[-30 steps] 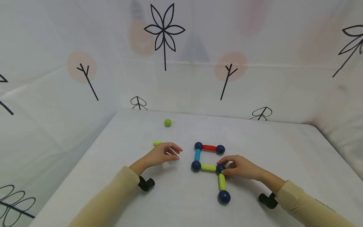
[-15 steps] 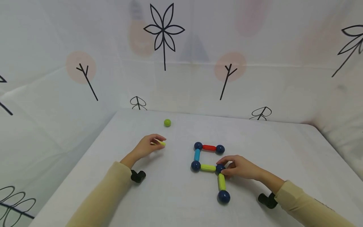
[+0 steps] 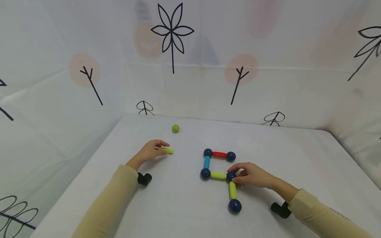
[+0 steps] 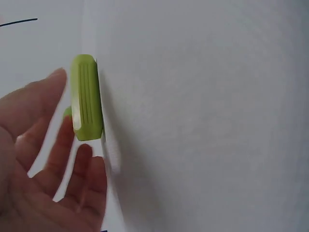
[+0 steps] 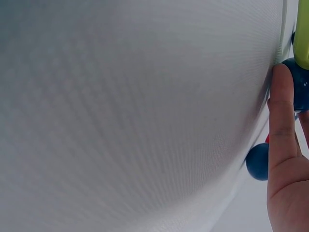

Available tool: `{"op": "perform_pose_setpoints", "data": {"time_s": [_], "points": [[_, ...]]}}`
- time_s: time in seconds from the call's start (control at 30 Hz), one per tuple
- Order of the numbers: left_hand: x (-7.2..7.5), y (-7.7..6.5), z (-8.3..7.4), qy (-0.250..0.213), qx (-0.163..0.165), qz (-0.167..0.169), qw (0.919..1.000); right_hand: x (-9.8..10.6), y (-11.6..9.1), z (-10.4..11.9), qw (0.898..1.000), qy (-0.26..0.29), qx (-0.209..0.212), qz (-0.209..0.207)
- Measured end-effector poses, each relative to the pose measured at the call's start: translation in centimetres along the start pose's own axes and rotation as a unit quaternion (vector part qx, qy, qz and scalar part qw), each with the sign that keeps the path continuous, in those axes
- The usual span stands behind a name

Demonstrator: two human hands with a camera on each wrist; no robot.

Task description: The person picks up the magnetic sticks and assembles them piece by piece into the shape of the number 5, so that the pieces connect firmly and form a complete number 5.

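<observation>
Dark blue balls and coloured rods of a building toy form an open, bent figure on the table. Its corner ball [image 3: 231, 177] is pinched between thumb and fingers of my right hand [image 3: 253, 176]. From that ball a lime rod [image 3: 218, 176] runs left and another lime rod [image 3: 233, 191] runs down to a bigger-looking ball [image 3: 235, 206]. A blue rod [image 3: 206, 162] and a red rod [image 3: 219, 154] make up the far part. My left hand [image 3: 148, 151] spreads its fingers around a loose lime rod [image 4: 87, 99]; a gap shows between thumb and rod.
A small light green ball [image 3: 175, 128] lies at the back of the white-covered table [image 3: 184, 205]. White cloth with printed plants [image 3: 196, 89] hangs behind and at both sides. A black wrist camera [image 3: 144, 178] sits below each hand.
My left hand has moved left from beside the figure to the loose lime rod, which it covered more half a second ago. My right hand stays on the corner ball.
</observation>
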State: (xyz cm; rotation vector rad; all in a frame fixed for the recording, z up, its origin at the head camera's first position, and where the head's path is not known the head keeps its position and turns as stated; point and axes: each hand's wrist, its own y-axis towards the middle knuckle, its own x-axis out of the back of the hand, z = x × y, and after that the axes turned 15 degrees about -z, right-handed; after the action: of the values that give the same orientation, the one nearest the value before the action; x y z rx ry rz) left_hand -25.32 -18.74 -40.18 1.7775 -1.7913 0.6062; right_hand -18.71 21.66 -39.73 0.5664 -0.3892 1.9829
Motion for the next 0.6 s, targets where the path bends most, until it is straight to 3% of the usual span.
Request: {"op": "perform_pose_setpoints", "data": {"time_s": [0.17, 0.6], "points": [[-0.27, 0.33, -0.03, 0.017, 0.017, 0.023, 0.9994, 0.05, -0.05, 0.03, 1.000, 0.005, -0.004, 0.002], [-0.91, 0.10, -0.46, 0.012, 0.031, 0.023, 0.9992, 0.02, -0.04, 0.05, 1.000, 0.010, 0.000, 0.004]]}}
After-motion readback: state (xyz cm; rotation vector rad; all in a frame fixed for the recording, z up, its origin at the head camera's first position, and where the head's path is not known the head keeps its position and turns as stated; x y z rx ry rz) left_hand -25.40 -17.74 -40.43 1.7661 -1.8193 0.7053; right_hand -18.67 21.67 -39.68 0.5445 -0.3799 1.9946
